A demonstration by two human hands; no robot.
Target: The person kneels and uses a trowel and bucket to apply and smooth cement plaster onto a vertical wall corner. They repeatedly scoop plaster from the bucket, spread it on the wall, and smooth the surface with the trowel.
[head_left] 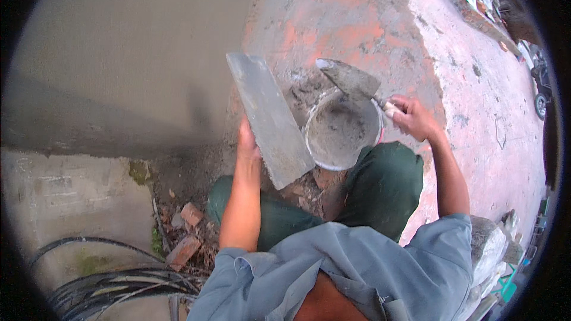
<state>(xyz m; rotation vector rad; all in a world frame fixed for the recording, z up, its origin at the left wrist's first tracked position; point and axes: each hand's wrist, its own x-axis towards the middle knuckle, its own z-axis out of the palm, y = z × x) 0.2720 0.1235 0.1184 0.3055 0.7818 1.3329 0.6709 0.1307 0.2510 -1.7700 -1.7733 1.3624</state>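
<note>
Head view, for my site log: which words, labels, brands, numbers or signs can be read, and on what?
None can be read: no legible text on the trowel, the flat grey board or the bucket.
Pale marks on the lower wall: too faint to tell whether they are writing.

The floor (499,101) around me, patched pink, white and grey, carries a round, pale-rimmed bucket (316,157) of grey mortar (342,130), which stands just in front of me. Broken red bricks (184,252) lie to my left; pale stones (488,242) are heaped to my right.
</note>
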